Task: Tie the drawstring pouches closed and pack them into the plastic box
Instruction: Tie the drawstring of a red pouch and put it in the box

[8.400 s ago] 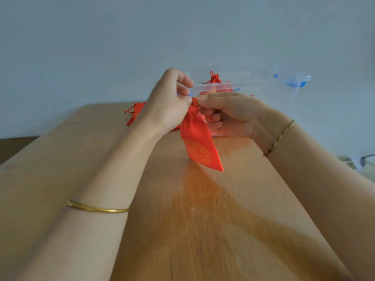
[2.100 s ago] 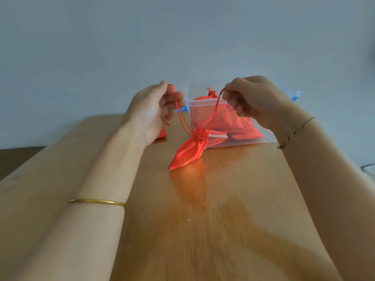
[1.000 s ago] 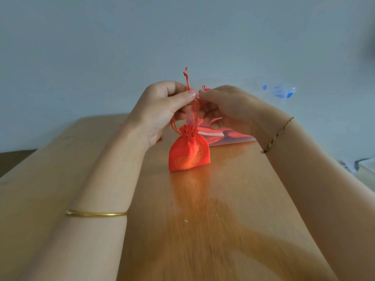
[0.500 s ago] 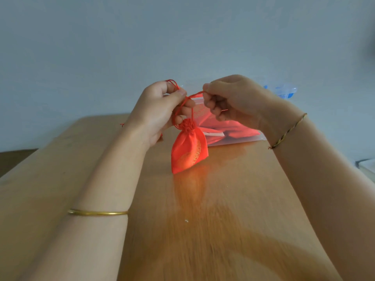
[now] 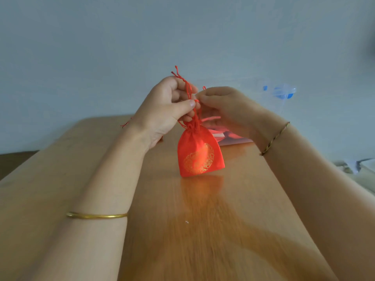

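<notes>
- My left hand (image 5: 165,112) pinches the red drawstrings (image 5: 188,88) between the thumb and the curled fingers, just above the neck of the pouch.
- My right hand (image 5: 229,106) meets it from the right, and its fingertips pinch the same strings beside my left thumb.
- The red drawstring pouch (image 5: 199,155) with a gold round pattern hangs upright under both hands, its neck gathered shut. Its bottom edge is at the wooden table (image 5: 182,236); I cannot tell if it rests there.
- The clear plastic box (image 5: 281,92) with a blue clasp stands at the far side, mostly hidden behind my right hand. Something red shows through its wall.
- A gold bangle (image 5: 97,216) is on my left forearm, and a braided bracelet (image 5: 274,138) on my right wrist.
</notes>
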A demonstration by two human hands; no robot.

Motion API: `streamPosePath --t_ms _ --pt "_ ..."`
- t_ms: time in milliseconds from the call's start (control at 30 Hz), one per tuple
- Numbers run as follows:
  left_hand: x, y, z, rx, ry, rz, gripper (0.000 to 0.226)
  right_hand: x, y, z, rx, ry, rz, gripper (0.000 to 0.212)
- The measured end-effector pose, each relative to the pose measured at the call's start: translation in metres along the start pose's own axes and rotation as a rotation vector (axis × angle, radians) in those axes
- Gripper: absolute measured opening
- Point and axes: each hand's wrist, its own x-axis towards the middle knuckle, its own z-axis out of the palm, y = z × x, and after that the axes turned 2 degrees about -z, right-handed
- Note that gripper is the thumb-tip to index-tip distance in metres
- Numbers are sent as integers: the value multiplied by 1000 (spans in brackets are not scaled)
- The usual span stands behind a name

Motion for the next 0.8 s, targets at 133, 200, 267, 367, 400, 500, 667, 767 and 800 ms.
streamPosePath --t_ms 133,200,267,367,400,500,667,767,800 --pt "5 -8 2 296 127 212 26 3 7 1 139 -68 75 21" --pt "5 -12 3 359 189 268 26 4 10 1 188 -99 124 18" --pt "5 -16 3 377 237 274 26 4 10 2 238 -143 174 17" --pt "5 -18 2 374 284 291 28 3 11 4 260 -208 215 20" --pt "5 -17 2 362 294 292 29 3 11 4 256 -224 219 21" --pt "5 -16 2 268 290 266 30 3 11 6 242 -217 215 20" --pt "7 -18 0 120 288 164 33 5 10 2 235 -67 167 18" --pt "5 -18 -1 38 273 68 25 3 9 -6 137 -10 79 20" --pt "5 -18 -2 26 257 33 24 2 8 -8 111 3 65 21"
